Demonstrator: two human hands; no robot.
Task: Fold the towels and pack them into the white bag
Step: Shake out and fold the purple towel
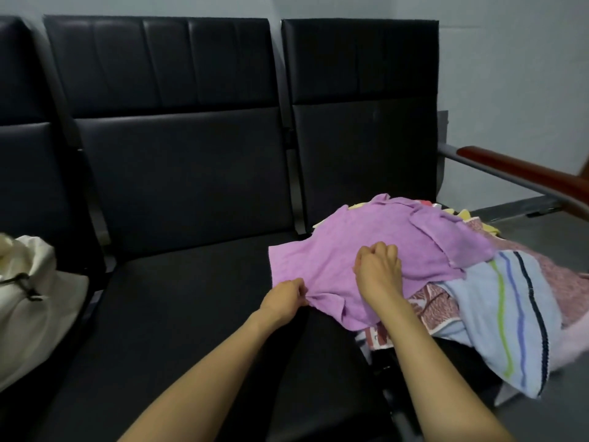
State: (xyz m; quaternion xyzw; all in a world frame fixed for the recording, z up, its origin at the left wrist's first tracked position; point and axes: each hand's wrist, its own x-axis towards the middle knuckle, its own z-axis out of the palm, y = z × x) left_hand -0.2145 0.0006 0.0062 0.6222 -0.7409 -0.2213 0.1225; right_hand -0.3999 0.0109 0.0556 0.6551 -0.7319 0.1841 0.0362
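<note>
Purple terry towel (366, 237) lies spread on top of a towel heap on the right-hand seat of a black padded bench (178, 282), with its near-left part hanging over onto the middle seat. Left hand (283, 298) pinches the towel's near-left edge between thumb and fingers, fabric bunched at the grip. Right hand (377, 269) sits further in on the same towel, knuckles up, fingers curled into the cloth and gripping it.

Under and right of it:
- light blue towel with green, blue and navy stripes (503, 314), draped over the seat's front edge
- red-and-white patterned towel (430, 301), partly covered
- yellow cloth (463, 215) peeking out at the back of the heap

White drawstring fabric bag (28, 301) sits on the left seat at the frame edge, well apart from the heap, dark cord visible. Brown wooden armrest (522, 173) on a grey metal bar at far right.
</note>
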